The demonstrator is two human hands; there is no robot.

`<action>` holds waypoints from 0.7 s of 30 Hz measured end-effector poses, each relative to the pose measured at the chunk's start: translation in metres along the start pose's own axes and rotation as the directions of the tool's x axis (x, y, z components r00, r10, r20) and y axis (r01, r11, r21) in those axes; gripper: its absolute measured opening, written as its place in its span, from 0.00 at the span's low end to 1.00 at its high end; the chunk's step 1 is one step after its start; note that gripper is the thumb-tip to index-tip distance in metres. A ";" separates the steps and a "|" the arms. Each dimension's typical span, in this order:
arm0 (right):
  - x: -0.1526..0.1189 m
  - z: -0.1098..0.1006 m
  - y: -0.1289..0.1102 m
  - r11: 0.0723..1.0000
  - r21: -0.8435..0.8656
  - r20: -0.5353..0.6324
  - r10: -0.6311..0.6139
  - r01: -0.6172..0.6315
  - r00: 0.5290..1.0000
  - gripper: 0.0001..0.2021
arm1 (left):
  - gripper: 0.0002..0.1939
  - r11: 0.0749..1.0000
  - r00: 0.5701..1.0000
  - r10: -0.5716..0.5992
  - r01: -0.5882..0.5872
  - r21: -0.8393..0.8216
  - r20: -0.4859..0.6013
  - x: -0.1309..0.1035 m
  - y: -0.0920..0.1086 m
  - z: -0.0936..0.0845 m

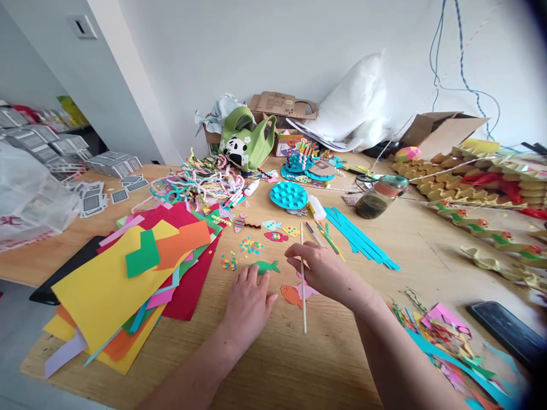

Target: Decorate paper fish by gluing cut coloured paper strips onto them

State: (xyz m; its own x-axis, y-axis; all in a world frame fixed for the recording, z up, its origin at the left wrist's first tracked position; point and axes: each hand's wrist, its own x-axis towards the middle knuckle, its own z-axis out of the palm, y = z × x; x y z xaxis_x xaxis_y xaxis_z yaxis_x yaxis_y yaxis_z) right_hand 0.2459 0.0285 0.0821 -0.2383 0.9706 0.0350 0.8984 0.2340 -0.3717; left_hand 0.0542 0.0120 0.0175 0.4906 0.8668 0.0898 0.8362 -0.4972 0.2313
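Note:
My left hand (248,302) lies on the table with its fingers stretched out, the fingertips touching a green paper fish (267,266). My right hand (322,270) is closed around a thin pale stick (303,307), which stands nearly upright in view. Beneath that stick are an orange paper fish (291,295) and a pink paper fish (308,290), partly covered. Small coloured paper dots (251,246) sit in loose piles beyond my left hand. Farther back are decorated paper fish: a red one (276,236), a yellow one (291,230) and a light blue one (270,225).
Coloured paper sheets (106,285) are stacked at left. Blue strips (363,239), a white glue bottle (317,208) and a glass jar (380,196) lie to the right. A blue scalloped disc (288,195) and a green panda bag (250,142) are behind. Paper scraps and a phone (508,330) occupy the near right.

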 end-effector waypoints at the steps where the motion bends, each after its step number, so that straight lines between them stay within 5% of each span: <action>1: 0.001 0.001 0.001 1.000 0.005 -0.016 0.005 -0.004 1.000 0.11 | 0.20 1.000 1.000 0.003 -0.003 -0.007 -0.004 0.000 0.000 0.000; 5: 0.004 0.004 0.007 0.999 0.047 -0.118 0.019 -0.013 0.993 0.15 | 0.17 0.997 0.999 0.005 -0.008 -0.071 -0.045 0.000 0.001 0.002; 9: 0.004 0.005 0.008 1.000 0.016 -0.102 0.001 0.001 0.995 0.19 | 0.15 0.936 0.993 -0.003 -0.040 -0.350 -0.122 0.003 0.000 -0.002; 12: 0.003 0.007 0.000 1.000 -0.012 -0.033 -0.021 0.021 0.999 0.19 | 0.20 0.736 0.991 -0.090 -0.001 -0.677 -0.099 0.005 0.000 -0.008; 16: 0.004 0.015 -0.016 0.997 -0.052 0.000 -0.048 0.048 0.999 0.17 | 0.20 0.407 0.992 -0.040 0.126 -0.905 0.120 0.006 0.003 -0.013; 21: 0.005 0.025 -0.024 0.995 -0.057 0.002 -0.082 0.082 0.997 0.21 | 0.20 0.270 0.972 0.019 0.222 -0.937 0.236 0.007 0.005 -0.006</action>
State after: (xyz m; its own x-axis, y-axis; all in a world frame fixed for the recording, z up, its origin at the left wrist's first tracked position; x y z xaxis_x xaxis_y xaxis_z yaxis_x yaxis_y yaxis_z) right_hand 0.2141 0.0261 0.0679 -0.3120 0.9479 0.0639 0.8954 0.3159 -0.3137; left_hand 0.0607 0.0161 0.0247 0.5505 0.8236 -0.1365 0.1044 0.0942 0.9901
